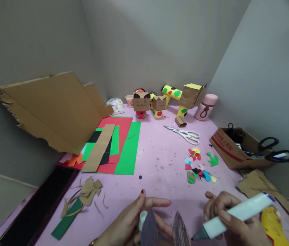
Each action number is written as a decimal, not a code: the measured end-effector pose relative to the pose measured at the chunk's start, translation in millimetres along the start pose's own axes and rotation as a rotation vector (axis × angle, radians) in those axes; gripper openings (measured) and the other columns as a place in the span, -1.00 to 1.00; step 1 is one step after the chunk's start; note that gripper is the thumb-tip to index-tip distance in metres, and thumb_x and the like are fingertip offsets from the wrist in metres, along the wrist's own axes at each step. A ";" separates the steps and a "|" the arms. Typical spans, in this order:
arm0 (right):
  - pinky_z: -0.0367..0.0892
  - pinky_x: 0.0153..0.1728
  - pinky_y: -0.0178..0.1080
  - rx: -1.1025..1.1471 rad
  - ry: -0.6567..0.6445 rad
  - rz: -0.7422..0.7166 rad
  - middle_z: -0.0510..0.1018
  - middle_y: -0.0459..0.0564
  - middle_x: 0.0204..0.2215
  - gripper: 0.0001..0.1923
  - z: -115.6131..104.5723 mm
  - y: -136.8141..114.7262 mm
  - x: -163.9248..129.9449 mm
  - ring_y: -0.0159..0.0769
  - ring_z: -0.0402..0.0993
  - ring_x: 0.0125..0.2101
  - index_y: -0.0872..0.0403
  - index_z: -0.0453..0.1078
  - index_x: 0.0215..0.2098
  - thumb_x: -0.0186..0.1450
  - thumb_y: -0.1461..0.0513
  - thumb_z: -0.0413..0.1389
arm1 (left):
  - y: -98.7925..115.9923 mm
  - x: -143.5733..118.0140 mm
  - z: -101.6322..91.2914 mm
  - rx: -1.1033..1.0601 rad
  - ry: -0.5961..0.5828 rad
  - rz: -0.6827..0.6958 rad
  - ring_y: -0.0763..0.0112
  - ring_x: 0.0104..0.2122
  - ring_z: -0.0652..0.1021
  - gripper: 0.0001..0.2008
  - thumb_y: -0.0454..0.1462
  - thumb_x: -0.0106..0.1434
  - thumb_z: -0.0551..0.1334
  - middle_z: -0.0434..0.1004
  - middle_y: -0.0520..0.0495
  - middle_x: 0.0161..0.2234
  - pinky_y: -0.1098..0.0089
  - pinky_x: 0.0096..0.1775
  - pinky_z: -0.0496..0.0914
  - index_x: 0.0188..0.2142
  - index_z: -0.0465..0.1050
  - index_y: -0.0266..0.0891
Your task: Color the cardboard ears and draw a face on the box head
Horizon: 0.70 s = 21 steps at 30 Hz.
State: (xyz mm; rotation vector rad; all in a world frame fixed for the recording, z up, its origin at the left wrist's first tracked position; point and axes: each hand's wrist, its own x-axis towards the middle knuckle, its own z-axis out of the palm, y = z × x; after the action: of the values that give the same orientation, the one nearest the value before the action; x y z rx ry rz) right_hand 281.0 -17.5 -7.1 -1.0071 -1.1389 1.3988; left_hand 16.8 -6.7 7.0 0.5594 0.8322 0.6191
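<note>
Both hands sit at the bottom edge of the frame; right hand (pixel 233 218) is wrapped around a white glue tube (pixel 236 216), nozzle aimed down-left toward two dark leaf-shaped paper cutouts (pixel 180 229) standing between the hands; left hand (pixel 134 220) pinches a small white cap (pixel 142 220) and props the left cutout, fingers half curled rather than clenched.

Looks like gluing is just about to start; can't see any glue on those dark pieces yet, so that bit seems undone.

Plenty looks finished though; upper middle of the frame has a row of cardboard box-head figures (pixel 141 104) on decorated tubes, plus a bigger yellow tube animal (pixel 182 97) with flower stickers; white scissors (pixel 185 134) lie just below them on the pink counter (pixel 160 160); a pile of small coloured paper shapes (pixel 198 165) sits centre-right, unused so far.

Left of centre are coloured paper sheets (pixel 113 147) with a brown strip on top; a big torn cardboard sheet (pixel 52 109) leans upper left; a cardboard box (pixel 234 148) with black-handled scissors is at the right.
</note>
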 end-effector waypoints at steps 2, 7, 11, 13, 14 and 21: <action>-0.30 0.28 0.00 -0.033 -0.008 0.003 0.57 -0.22 -0.57 -0.81 1.8 -1.1 0.4 -0.33 0.47 -0.55 -0.07 0.40 -0.48 0.28 0.09 0.15 | 0.0 -0.3 -0.1 -0.011 -0.007 0.005 0.40 -0.46 0.63 -0.38 0.14 0.34 -0.05 0.70 -0.16 -0.42 0.52 -0.47 0.28 -0.06 0.53 -0.26; -0.39 0.29 0.01 -0.052 -0.005 0.015 0.56 -0.25 -0.58 -0.81 6.1 -1.1 1.2 -0.38 0.43 -0.62 -0.07 0.42 -0.47 0.28 0.09 0.15 | 0.8 -0.7 -0.1 -0.035 -0.026 -0.006 0.42 -0.42 0.66 -0.39 0.14 0.33 -0.02 0.71 -0.16 -0.40 0.58 -0.46 0.29 -0.04 0.52 -0.27; -0.42 0.30 -0.01 -0.040 -0.032 0.029 0.57 -0.24 -0.54 -0.83 2.9 1.5 0.5 -0.37 0.47 -0.58 -0.07 0.42 -0.44 0.29 0.10 0.14 | 2.1 -1.5 1.6 -0.018 -0.015 -0.001 0.43 -0.48 0.63 -0.39 0.13 0.35 -0.05 0.70 -0.16 -0.42 0.55 -0.49 0.28 -0.06 0.53 -0.27; -0.35 0.30 -0.05 -0.019 -0.003 0.022 0.57 -0.24 -0.52 -0.84 0.8 2.8 0.9 -0.38 0.48 -0.56 -0.07 0.41 -0.44 0.29 0.12 0.14 | 2.1 -1.6 1.8 -0.006 -0.023 0.003 0.41 -0.48 0.62 -0.40 0.12 0.36 -0.05 0.70 -0.17 -0.41 0.54 -0.51 0.26 -0.06 0.52 -0.28; -0.31 0.30 -0.09 -0.015 0.022 0.005 0.56 -0.25 -0.52 -0.85 0.0 3.3 1.2 -0.39 0.48 -0.55 -0.07 0.41 -0.44 0.30 0.13 0.14 | 1.8 -1.4 1.6 -0.004 -0.022 0.005 0.41 -0.49 0.62 -0.40 0.13 0.36 -0.05 0.69 -0.17 -0.42 0.54 -0.52 0.25 -0.06 0.52 -0.28; -0.16 0.26 -0.06 0.054 0.069 -0.006 0.57 -0.23 -0.57 -0.82 17.4 -6.8 0.7 -0.34 0.47 -0.54 -0.08 0.41 -0.49 0.23 0.07 0.21 | -1.5 0.4 0.2 -0.028 -0.025 0.022 0.41 -0.53 0.59 -0.36 0.18 0.32 -0.03 0.68 -0.16 -0.43 0.50 -0.53 0.25 -0.08 0.51 -0.28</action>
State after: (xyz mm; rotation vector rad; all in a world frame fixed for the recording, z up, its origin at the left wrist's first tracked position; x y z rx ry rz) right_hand 265.3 -18.7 3.0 -1.0054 -1.0471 1.3730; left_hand 17.5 -7.4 5.9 0.5502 0.7937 0.6421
